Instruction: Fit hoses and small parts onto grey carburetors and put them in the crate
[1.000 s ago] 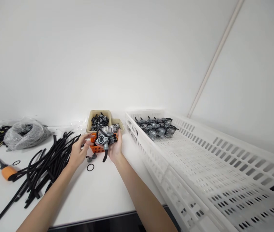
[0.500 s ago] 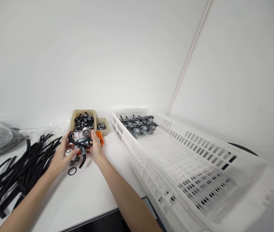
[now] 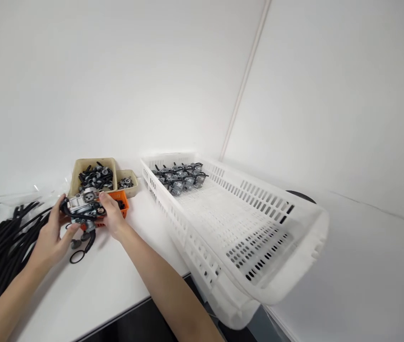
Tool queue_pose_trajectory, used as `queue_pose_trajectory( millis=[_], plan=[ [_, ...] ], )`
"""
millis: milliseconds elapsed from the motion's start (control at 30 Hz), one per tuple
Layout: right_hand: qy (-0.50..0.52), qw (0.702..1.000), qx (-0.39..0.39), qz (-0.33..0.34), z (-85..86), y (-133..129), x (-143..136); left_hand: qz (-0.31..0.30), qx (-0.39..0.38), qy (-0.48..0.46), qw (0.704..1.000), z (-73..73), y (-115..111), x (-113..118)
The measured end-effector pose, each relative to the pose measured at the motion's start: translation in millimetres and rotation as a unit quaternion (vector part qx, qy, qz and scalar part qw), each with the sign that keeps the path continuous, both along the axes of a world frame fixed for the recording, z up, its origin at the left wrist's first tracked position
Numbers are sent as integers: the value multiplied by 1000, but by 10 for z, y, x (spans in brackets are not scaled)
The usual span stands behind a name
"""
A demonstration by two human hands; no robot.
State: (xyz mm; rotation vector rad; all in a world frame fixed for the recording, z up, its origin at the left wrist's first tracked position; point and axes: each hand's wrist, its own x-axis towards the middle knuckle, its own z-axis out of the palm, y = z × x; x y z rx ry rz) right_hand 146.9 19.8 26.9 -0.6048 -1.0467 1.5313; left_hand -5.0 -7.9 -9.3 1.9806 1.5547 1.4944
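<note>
Between both hands I hold a silver carburetor [image 3: 82,205] with black hoses, one of them hanging down below it. My left hand [image 3: 52,235] grips its left side, thumb underneath and fingers behind. On the right side, my right hand [image 3: 112,216] presses with the thumb on top near a round metal fitting; its other fingers are largely hidden. Just behind the carburetor stands a small orange bin [image 3: 121,197] holding dark parts. A black rubber ring [image 3: 77,257] lies on the white table below, beside small dark round pieces [image 3: 76,243].
Black hoses [image 3: 9,247] lie heaped at the left. A beige bin [image 3: 77,178] of dark parts and a smaller beige bin [image 3: 133,189] stand against the wall. At the right, a long white perforated crate [image 3: 173,209] holds several carburetors [image 3: 178,178] at its far end.
My view has turned to the right, so everything sits further left in the picture. Both hands still hold the carburetor, in much the same grip.
</note>
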Motion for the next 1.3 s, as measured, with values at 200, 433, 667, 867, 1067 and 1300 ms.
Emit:
queue_pose_trajectory(
  millis=[200, 433, 667, 867, 1067, 1300],
  plan=[
    [-10, 999, -12, 38, 24, -12, 25, 37, 17, 16, 999, -42, -6, -31],
    [-29, 998, -16, 56, 67, -50, 42, 48, 71, 41, 995, -42, -2, -37],
    [-41, 996, 1, 77, 45, -28, 55, 42, 111, 41, 992, -104, 45, -48],
    [-49, 996, -7, 81, 68, -24, 67, 36, 128, 42, 990, -115, 65, -57],
    [-39, 993, 0, 108, 39, 39, 73, 20, 143, 1, 989, -86, 53, 14],
    [-27, 981, 13, 190, 101, 40, 119, -30, 176, -96, 979, -9, 41, 123]
  ],
)
